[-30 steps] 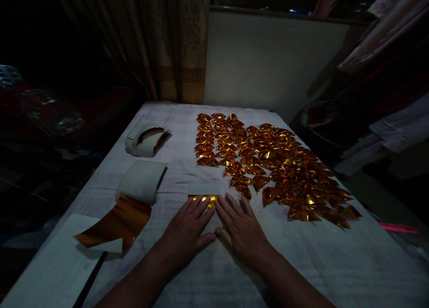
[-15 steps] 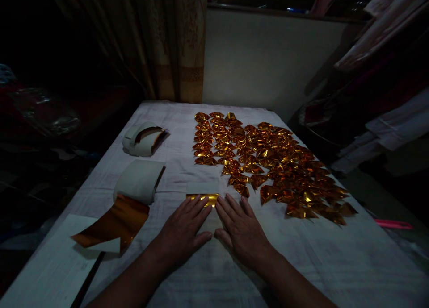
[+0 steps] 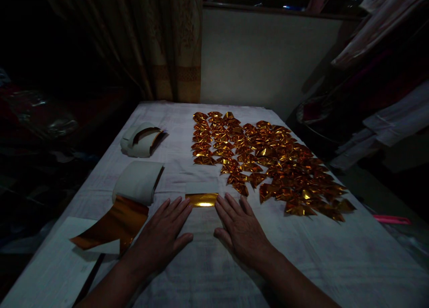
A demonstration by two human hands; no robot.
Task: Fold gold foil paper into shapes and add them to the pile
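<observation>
A sheet of gold foil paper (image 3: 201, 200) lies on the cloth-covered table, its near part folded over so a gold strip shows below a pale strip. My left hand (image 3: 164, 234) rests flat, fingers stretched, with its fingertips at the strip's left end. At the right end, the fingertips of my right hand (image 3: 243, 236) touch or lie just beside the strip; that hand is flat too. Neither hand grips anything. Many folded gold foil pieces (image 3: 264, 151) sit in rows and a heap beyond my right hand.
To the left are a curved stack of pale-backed sheets (image 3: 139, 181), a loose orange-gold sheet (image 3: 115, 223) and another curled stack (image 3: 142, 140) farther back. A pale flat board or box (image 3: 50, 263) lies at the near left. Something pink (image 3: 392, 219) shows past the right edge.
My left hand has slid left along the gold strip, uncovering more of it. My right hand has stayed nearly in place. The view has shifted slightly.
</observation>
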